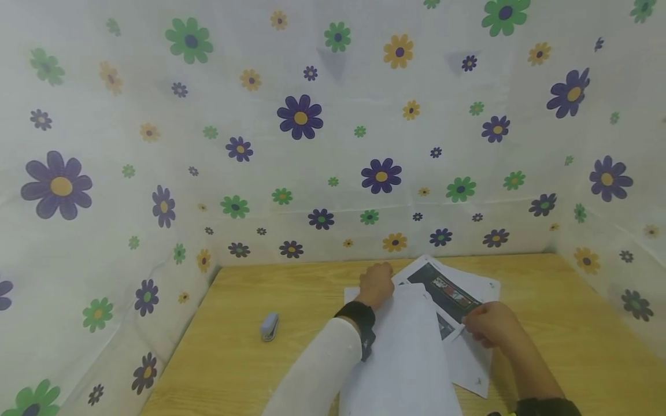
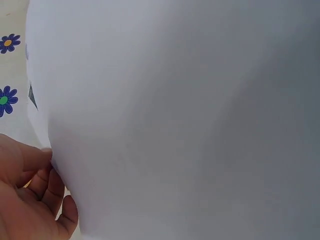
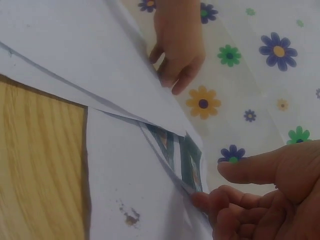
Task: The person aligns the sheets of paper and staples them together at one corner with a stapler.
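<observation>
A large white sheet of paper (image 1: 403, 352), its upper side blank, bends across my left forearm's right side. My left hand (image 1: 377, 285) pinches that sheet's edge between thumb and fingers, as the left wrist view also shows. Under and to the right lie white papers with dark printed pictures (image 1: 444, 292), fanned at angles. My right hand (image 1: 491, 325) holds the edge of a printed sheet with curled fingers. In the right wrist view the index fingertip (image 3: 200, 201) meets the paper's edge, while the thumb (image 3: 245, 171) stands a little apart from it.
A small light blue stapler (image 1: 269, 326) lies on the wooden table (image 1: 224, 352), left of the papers. White cloth with printed flowers (image 1: 333, 144) rises at the back and both sides. A black band (image 1: 359, 320) circles the left wrist.
</observation>
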Demonstrator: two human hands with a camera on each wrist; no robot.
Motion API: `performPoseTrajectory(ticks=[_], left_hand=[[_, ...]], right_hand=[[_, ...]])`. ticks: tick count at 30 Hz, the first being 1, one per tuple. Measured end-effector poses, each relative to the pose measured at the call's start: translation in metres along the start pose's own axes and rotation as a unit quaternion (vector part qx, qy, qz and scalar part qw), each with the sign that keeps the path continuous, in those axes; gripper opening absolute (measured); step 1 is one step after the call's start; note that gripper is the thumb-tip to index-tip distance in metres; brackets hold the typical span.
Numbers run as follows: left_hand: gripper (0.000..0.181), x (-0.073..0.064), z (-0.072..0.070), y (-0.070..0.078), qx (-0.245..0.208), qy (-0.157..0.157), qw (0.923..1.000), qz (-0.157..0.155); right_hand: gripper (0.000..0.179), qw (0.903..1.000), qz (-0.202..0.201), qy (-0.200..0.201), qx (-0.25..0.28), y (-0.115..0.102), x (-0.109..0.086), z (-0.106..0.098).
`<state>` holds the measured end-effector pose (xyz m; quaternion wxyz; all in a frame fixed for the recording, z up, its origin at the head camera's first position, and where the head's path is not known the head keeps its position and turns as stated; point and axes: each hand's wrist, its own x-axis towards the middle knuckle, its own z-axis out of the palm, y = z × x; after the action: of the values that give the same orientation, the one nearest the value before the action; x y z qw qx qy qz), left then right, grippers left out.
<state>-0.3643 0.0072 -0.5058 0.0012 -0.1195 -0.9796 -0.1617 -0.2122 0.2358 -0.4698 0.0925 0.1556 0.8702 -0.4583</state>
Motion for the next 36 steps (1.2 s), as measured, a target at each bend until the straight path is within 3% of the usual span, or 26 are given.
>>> performPoseTrajectory(ticks=[5,9,13,18,27,34,36], left_hand=[[0.025,0.001,0.003,0.0,-0.038,0.002,0.9992,-0.011],[0.03,0.003,0.005,-0.002,-0.076,0.029,0.9967,-0.003],[0.035,0.002,-0.001,-0.001,-0.123,0.043,0.9914,-0.003],[0.035,0.002,-0.002,-0.003,-0.189,0.062,0.9801,-0.011],[0.022,0.001,-0.012,-0.001,-0.255,0.117,0.9598,0.012],[0.019,0.003,-0.019,0.007,-0.297,0.145,0.9434,0.028],[0.018,0.004,-0.021,0.008,-0.305,0.147,0.9405,0.027]], right_hand=[[0.045,0.9988,-0.013,0.035,0.032,0.006,0.007,0.001],[0.061,0.9929,-0.009,0.053,0.106,0.012,0.016,0.004],[0.077,0.9838,0.007,0.037,0.175,0.015,0.024,0.003],[0.085,0.9773,0.031,0.012,0.209,0.016,0.03,0.005],[0.087,0.9655,0.047,0.022,0.255,0.018,0.035,0.008],[0.068,0.9507,-0.003,0.102,0.293,0.015,0.036,0.013],[0.062,0.9514,-0.009,0.116,0.285,0.013,0.035,0.015]])
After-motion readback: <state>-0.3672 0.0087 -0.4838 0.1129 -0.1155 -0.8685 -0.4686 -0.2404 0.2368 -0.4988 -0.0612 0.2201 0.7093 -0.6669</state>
